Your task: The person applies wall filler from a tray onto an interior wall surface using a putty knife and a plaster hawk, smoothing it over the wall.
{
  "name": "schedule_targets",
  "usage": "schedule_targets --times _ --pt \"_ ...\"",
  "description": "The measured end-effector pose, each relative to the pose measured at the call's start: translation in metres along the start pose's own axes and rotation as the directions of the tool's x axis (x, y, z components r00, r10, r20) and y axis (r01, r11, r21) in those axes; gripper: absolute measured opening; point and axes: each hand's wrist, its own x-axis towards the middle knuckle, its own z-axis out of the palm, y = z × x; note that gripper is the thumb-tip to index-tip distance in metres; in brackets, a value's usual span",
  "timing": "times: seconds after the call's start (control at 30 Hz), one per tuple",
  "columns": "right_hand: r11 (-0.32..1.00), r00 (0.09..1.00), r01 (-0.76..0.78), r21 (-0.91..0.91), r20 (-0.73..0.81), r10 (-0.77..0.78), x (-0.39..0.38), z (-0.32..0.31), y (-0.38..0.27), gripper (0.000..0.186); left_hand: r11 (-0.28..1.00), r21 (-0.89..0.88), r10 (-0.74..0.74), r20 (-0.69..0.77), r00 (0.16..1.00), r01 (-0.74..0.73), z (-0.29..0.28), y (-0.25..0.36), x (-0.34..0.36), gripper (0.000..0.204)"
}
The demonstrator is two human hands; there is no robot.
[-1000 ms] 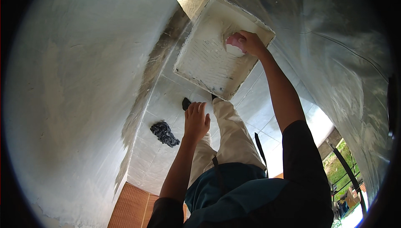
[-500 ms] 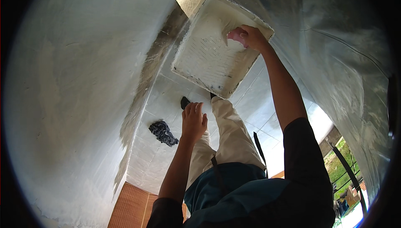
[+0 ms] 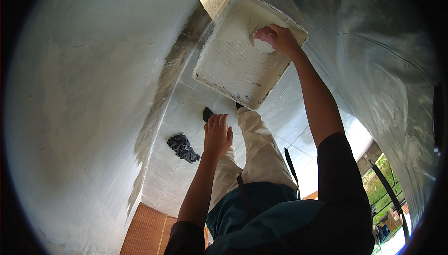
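A pink sponge [image 3: 264, 34] is gripped in my right hand [image 3: 282, 39], its lower side coated in thick white paint. It is over the deep end of a paint tray [image 3: 219, 75], whose ribbed slope and rim are caked with white. Whether the sponge touches the paint below cannot be made out. My left hand [image 3: 217, 136] hangs in the air in front of my legs, fingers loosely bent and a little apart, with nothing in it.
At left rises a wall [image 3: 93, 91] smeared with white, with a bare dark strip along its foot. A crumpled black cloth or bag [image 3: 183, 148] lies on the tiled floor [image 3: 161, 180]. Clear plastic sheeting [image 3: 373, 68] hangs at right. A brown woven panel [image 3: 144, 229] stands behind me.
The sponge has tilted slightly in my right hand, so more of its white-coated side shows. My left hand has hardly moved.
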Motion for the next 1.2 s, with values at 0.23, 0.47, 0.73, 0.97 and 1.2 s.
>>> schedule_targets --times 0.23,0.47,0.73,0.97,1.2 --pt "0.999 0.999 0.028 -0.042 -0.037 -0.029 0.002 0.007 -0.005 0.032 1.0 -0.009 -0.005 0.0 1.0 0.005 0.0 -0.003 -0.004 0.044" --pt "0.999 0.999 0.022 -0.034 0.034 -0.021 -0.012 0.018 0.001 0.031 1.0 -0.011 -0.002 -0.001 1.0 0.002 0.0 -0.002 -0.004 0.045" --pt "1.0 0.993 -0.027 -0.011 0.115 0.028 -0.029 0.026 -0.002 0.024 1.0 -0.014 -0.003 -0.007 1.0 0.003 0.004 -0.005 -0.006 0.045" --pt "0.998 0.994 0.04 -0.041 0.105 -0.036 -0.045 0.037 -0.006 0.022 1.0 -0.02 0.004 -0.019 1.0 -0.004 0.006 -0.004 -0.011 0.046" --pt "1.0 0.989 -0.002 0.003 0.146 0.002 -0.061 0.051 -0.009 0.02 1.0 -0.008 0.011 -0.032 0.999 -0.011 0.005 -0.006 -0.015 0.046"
